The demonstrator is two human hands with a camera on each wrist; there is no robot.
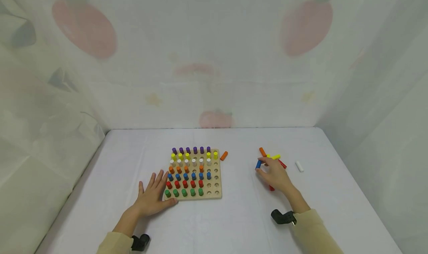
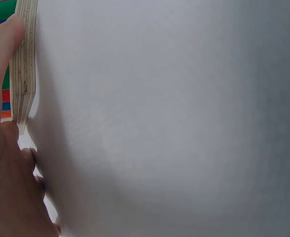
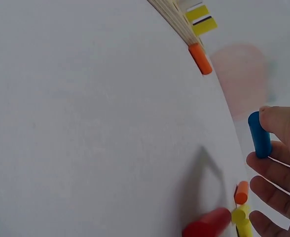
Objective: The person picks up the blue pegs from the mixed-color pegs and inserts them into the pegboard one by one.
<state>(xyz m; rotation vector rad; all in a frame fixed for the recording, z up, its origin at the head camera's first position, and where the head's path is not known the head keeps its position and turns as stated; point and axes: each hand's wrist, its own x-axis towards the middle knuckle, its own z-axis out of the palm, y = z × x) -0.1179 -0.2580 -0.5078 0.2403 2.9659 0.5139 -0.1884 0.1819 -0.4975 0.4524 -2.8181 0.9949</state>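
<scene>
Peg, blue (image 1: pixel 258 164), is pinched between the thumb and fingers of my right hand (image 1: pixel 275 174), lifted just above the table (image 1: pixel 240 224) at about 3 o'clock from the pegboard (image 1: pixel 218 196) and well apart from it. In the right wrist view the same blue peg (image 3: pixel 259 134) stands nearly upright, my thumb on its upper end and curled fingers (image 3: pixel 271 170) behind it.

Around that hand lies a loose cluster: an orange peg (image 1: pixel 262 151) at 12 o'clock from it, a yellow peg (image 1: pixel 275 157) just beside that, and red pegs (image 1: pixel 282 164) partly hidden under my palm. A white peg (image 1: pixel 299 166) lies apart at 3 o'clock from the cluster. A second orange peg (image 1: pixel 223 156) lies against the board's far right corner.

My left hand (image 1: pixel 154 196) rests flat on the table, fingers spread and straight, at the board's near left corner, 7 o'clock from its centre; in the left wrist view my thumb (image 2: pixel 2 59) touches the plywood edge (image 2: pixel 24 64).

The board carries rows of purple, yellow, white, orange, blue, red and green pegs from far to near. The right-hand columns show open holes. A pale printed curtain (image 1: pixel 214 53) encloses the table.
</scene>
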